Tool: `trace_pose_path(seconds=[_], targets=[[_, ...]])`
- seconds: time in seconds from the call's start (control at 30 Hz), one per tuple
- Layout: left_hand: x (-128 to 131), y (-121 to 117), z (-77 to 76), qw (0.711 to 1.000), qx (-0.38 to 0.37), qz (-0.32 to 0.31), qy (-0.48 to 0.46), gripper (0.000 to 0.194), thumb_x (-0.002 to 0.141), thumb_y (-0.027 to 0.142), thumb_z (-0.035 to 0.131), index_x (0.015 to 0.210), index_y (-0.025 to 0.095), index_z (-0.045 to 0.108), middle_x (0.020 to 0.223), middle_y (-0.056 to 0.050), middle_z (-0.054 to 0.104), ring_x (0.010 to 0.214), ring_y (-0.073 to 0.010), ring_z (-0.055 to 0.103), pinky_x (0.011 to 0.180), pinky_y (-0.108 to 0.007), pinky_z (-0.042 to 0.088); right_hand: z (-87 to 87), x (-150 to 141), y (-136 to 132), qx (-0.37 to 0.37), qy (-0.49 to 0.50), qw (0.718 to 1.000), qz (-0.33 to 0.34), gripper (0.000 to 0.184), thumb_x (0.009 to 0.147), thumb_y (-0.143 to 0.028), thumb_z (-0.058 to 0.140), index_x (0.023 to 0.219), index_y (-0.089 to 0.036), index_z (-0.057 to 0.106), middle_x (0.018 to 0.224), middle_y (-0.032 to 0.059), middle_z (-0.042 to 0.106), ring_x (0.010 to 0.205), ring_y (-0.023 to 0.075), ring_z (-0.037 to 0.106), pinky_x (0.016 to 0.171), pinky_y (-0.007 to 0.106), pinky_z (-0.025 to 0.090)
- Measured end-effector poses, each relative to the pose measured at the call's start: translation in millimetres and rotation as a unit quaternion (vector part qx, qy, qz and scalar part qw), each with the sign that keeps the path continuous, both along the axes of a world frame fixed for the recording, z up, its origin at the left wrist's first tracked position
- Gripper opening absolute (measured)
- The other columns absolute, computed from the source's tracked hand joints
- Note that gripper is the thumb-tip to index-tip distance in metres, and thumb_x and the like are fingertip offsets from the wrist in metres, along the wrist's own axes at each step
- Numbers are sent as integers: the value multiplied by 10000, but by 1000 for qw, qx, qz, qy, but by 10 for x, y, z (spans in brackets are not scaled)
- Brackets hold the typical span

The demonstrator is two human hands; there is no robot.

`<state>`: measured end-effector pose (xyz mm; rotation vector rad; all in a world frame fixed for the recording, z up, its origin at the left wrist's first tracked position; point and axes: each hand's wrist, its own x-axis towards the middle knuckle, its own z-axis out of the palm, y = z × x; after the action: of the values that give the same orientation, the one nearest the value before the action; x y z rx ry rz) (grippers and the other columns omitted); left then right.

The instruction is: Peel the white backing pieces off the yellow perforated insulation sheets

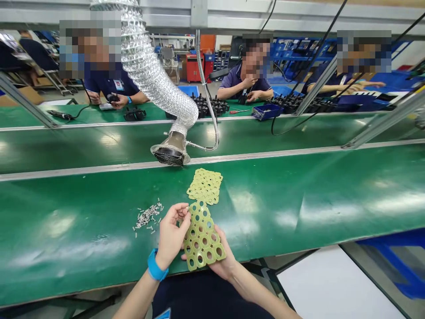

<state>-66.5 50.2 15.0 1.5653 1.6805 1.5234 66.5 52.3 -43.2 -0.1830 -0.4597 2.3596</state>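
Observation:
My right hand (223,259) holds a yellow-green perforated insulating sheet (202,239) from below, tilted above the green conveyor belt (66,221). My left hand (171,235), with a blue wristband (157,266), rests at the sheet's upper left edge. Its thumb and fingers pinch together there, and I cannot tell if a small piece lies between them. A second perforated sheet (205,186) lies flat on the belt just beyond my hands. To the left of my left hand is a scattered pile of small silver-and-white pieces (148,215).
A metal fume-extractor nozzle (171,150) on a silver flexible duct (149,66) hangs over the belt's far edge. Beyond it, a second green belt runs, and co-workers (245,84) sit at a third with black parts and a blue bin (267,111).

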Motion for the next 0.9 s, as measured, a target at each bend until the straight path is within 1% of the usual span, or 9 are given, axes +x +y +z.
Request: trace_pose_path(seconds=[0.1, 0.2, 0.3, 0.43, 0.5, 0.6, 0.73, 0.8, 0.9], targets=[[-8, -21, -15, 998, 15, -2, 68, 211, 838, 251, 604, 1036, 189, 644, 852, -29, 634, 795, -150, 622, 736, -259, 515, -1, 9, 3, -7, -6, 1000, -6, 574, 741, -662, 607, 1091, -212, 678, 1076, 96, 711, 1081, 310, 607, 938, 497, 451], [-17, -41, 13, 993, 32, -19, 112, 140, 867, 244, 574, 942, 197, 682, 867, -39, 627, 807, -155, 615, 731, -266, 507, 9, 20, 11, -9, 1, 1000, -4, 574, 743, -666, 600, 1094, -218, 679, 1087, 93, 709, 1100, 312, 598, 953, 495, 440], [11, -53, 59, 996, 28, -31, 79, 126, 867, 264, 590, 843, 191, 689, 881, -46, 635, 812, -160, 642, 718, -260, 524, -16, 18, 11, -13, -4, 1000, -3, 546, 746, -657, 607, 1076, -230, 686, 1088, 79, 713, 1121, 305, 587, 970, 483, 426], [126, -53, 115, 998, -3, -63, -26, 148, 842, 309, 633, 857, 180, 703, 854, -41, 651, 728, -159, 682, 660, -255, 570, -102, 1, 14, -25, -20, 999, -9, 524, 698, -662, 658, 986, -227, 704, 1071, 69, 721, 1132, 301, 579, 984, 464, 414], [188, -44, 133, 995, -15, -87, -46, 156, 837, 315, 642, 858, 178, 714, 853, -43, 659, 723, -160, 689, 670, -259, 581, -136, -6, 18, -27, -30, 999, -11, 529, 658, -667, 690, 943, -222, 706, 1058, 71, 723, 1133, 306, 577, 977, 463, 418], [242, -23, 136, 993, -23, -110, -36, 148, 837, 300, 643, 863, 180, 725, 861, -44, 667, 718, -152, 680, 665, -249, 570, -153, -7, 20, -31, -45, 998, -15, 535, 627, -668, 710, 919, -219, 699, 1031, 71, 727, 1128, 306, 578, 963, 459, 429], [260, 2, 110, 995, -23, -91, -16, 115, 813, 272, 659, 835, 178, 721, 812, -34, 681, 642, -128, 632, 606, -230, 527, -138, -4, 15, -25, -55, 998, -19, 541, 586, -670, 732, 863, -208, 688, 972, 73, 732, 1102, 312, 591, 941, 454, 443], [268, 5, 99, 996, -16, -82, -8, 97, 802, 257, 660, 807, 176, 713, 790, -33, 686, 666, -137, 630, 624, -235, 520, -132, -4, 10, -20, -55, 998, -16, 537, 585, -671, 728, 841, -201, 682, 952, 78, 732, 1089, 314, 597, 931, 452, 448], [291, -1, 93, 996, 9, -88, 7, 86, 801, 235, 645, 756, 178, 691, 797, -39, 689, 749, -159, 639, 679, -251, 519, -130, -5, 4, -17, -54, 998, -16, 535, 606, -673, 707, 846, -196, 677, 949, 83, 732, 1078, 311, 602, 924, 444, 449]])
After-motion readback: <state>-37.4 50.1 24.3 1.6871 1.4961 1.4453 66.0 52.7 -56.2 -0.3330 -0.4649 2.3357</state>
